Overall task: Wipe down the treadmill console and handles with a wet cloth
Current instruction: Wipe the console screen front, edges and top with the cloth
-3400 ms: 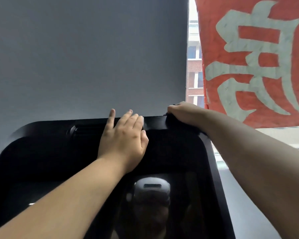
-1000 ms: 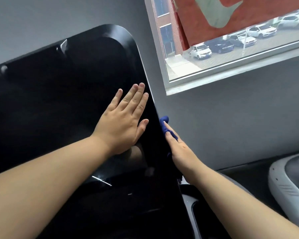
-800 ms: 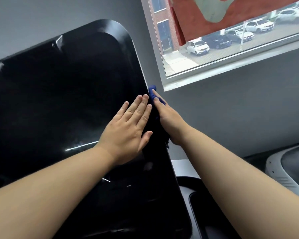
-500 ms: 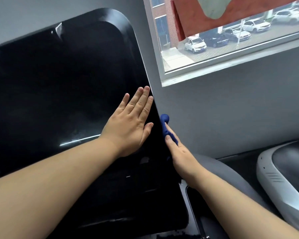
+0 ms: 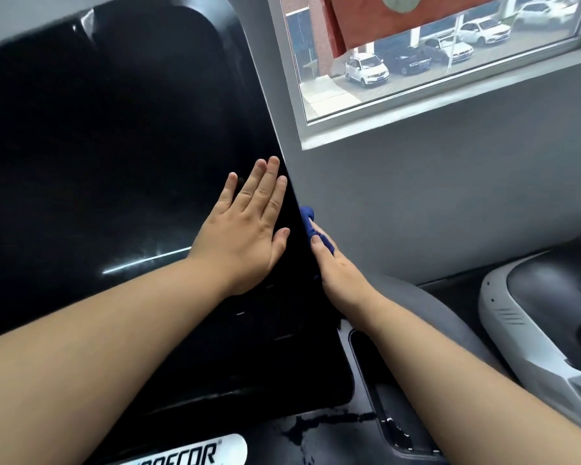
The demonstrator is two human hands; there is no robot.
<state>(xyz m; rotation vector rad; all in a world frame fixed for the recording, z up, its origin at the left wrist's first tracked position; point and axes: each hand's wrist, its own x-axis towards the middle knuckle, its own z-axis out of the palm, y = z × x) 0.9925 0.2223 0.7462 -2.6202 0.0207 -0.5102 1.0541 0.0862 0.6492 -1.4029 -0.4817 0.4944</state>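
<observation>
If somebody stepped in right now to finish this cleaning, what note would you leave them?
Left hand: open, flat on the glossy black treadmill console, near its right edge.
Right hand: grips the dark blue cloth against that edge, about halfway up.
Done: how much is already wiped does not show.
Left: likely the rest of that edge and the handles, which are out of view.
</observation>
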